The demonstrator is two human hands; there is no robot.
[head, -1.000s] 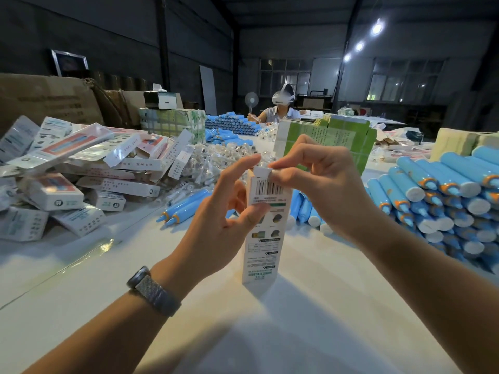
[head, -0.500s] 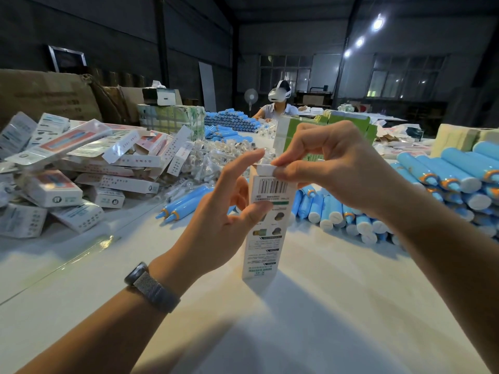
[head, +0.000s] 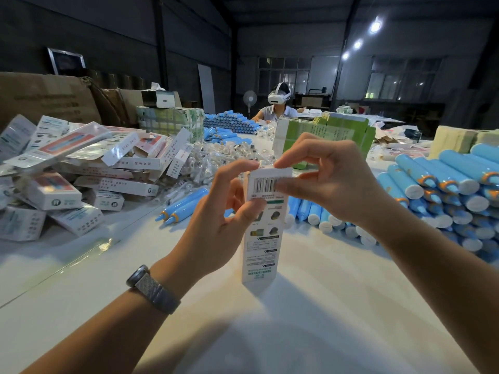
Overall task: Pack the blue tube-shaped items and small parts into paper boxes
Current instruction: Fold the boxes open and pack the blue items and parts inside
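A tall white paper box [head: 261,238] with a barcode stands upright on the white table [head: 297,319]. My left hand [head: 216,220] grips its left side, thumb on the front face and forefinger at the top flap. My right hand [head: 324,182] pinches the top flap, thumb pressed on the barcode. Blue tubes [head: 442,190] with white caps are stacked at the right, and two more blue tubes [head: 186,205] lie left of the box. Bagged small clear parts [head: 224,157] are heaped behind my hands.
Packed white boxes [head: 81,171] are piled at the left. Flat green cartons [head: 324,133] stand behind my hands. Another blue tube stack [head: 229,122] lies far back, where a person [head: 278,106] sits. Brown cartons [head: 46,95] line the left wall.
My right hand has shifted from above the flap down onto the box top, thumb now on the barcode. The box stays upright in the same place.
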